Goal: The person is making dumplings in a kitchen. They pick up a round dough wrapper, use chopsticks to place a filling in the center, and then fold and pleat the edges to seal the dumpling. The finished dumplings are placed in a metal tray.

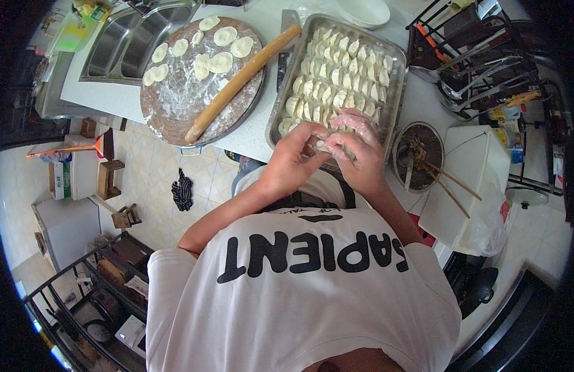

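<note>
Between the fingertips of my left hand (296, 153) and my right hand (361, 151) is a small dumpling (321, 145), pinched from both sides and mostly hidden by the fingers. Both hands are dusted with flour and hover over the near edge of a metal tray (401, 88). Rows of pleated raw dumplings (340, 98) fill much of that tray. To the left, a round wooden board (170, 111) carries flour and several flat dough wrappers (221, 62), some overlapping. A wooden rolling pin (242, 86) lies slantwise across the board's right side.
At right stands a metal bowl of filling (418, 153) with a spoon and chopsticks (447, 186) in it. A cleaver (289, 23) lies between board and tray. A white bowl (365, 13) sits behind the tray; a double sink (138, 39) is at far left. Ladles (473, 95) hang at right.
</note>
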Demonstrator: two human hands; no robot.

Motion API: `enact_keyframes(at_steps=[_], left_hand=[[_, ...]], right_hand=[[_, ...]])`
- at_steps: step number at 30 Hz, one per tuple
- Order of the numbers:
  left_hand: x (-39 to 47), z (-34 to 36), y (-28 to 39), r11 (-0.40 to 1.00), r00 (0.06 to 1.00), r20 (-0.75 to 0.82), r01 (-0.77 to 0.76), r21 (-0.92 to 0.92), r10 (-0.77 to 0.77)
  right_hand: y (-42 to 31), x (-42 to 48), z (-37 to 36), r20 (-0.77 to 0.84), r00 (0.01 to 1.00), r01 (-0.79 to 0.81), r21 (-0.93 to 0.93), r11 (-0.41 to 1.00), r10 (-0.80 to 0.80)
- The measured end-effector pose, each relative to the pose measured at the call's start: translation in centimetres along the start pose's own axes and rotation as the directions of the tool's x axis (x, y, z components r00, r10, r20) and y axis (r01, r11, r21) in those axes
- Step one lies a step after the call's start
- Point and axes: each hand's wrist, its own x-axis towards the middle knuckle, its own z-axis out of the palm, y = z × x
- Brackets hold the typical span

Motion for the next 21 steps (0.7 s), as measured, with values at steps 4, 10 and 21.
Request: enact_keyframes(at_steps=[4,10,21], left_hand=[[0.2,0.3,-0.7,0.992,0.990,-0.067,-0.122,0.011,0.123],[-0.1,-0.1,-0.8,1.000,1.000,-0.024,-0.014,-0.002,0.014],[-0.2,-0.2,0.8,0.984,0.998,-0.041,-0.044,0.174,0.051]], right_hand=[[-0.2,0.1,0.2,0.008,1.000,0.022,-0.026,0.999,-0.022],[-1.2,0.5,-0.4,-0.035,0.997,-0.060,0.038,0.997,0.061],[-1.1,0.3,-0.1,-0.010,0.999,-0.052,0.017,0.998,0.052]])
